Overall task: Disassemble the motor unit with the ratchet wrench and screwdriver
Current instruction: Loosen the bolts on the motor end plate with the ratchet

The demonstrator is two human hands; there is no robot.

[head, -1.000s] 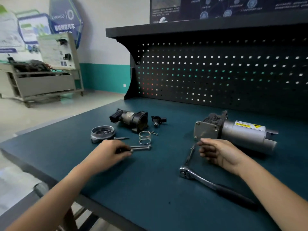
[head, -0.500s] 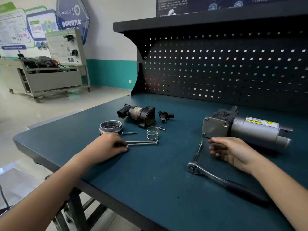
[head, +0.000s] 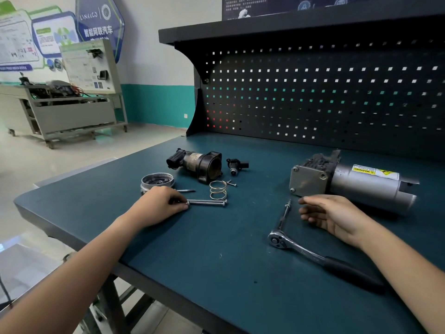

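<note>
Motor unit (head: 354, 183): lies on its side at the right of the desk (head: 216, 261), end plate facing left, just beyond the right hand (head: 337, 216).
Left hand (head: 159, 204): palm down, fingers curled, tips at the end of two long bolts (head: 207, 202); whether it pinches or only touches them cannot be told.
Right hand: loosely open, holds nothing, between unit and wrench (head: 322, 259).
Wrench: flat on the desk, extension bar pointing toward the unit, untouched.
Screwdriver: not in view.
Risk, bolts: round shanks; likely to roll toward the spring (head: 218, 190) or the near edge if let go carelessly.
Risk, small parts: screw (head: 231, 182) and spring lie loose; a sweeping forearm could scatter them.
Risk, unit: cylindrical and unclamped; wrench torque could roll it unless a hand braces it.
Desk: dark teal top, black pegboard (head: 313, 92) behind, shelf (head: 289, 25) above.
Room: pale floor, teal wall band, posters (head: 55, 34), grey cart (head: 67, 112) at left.
</note>
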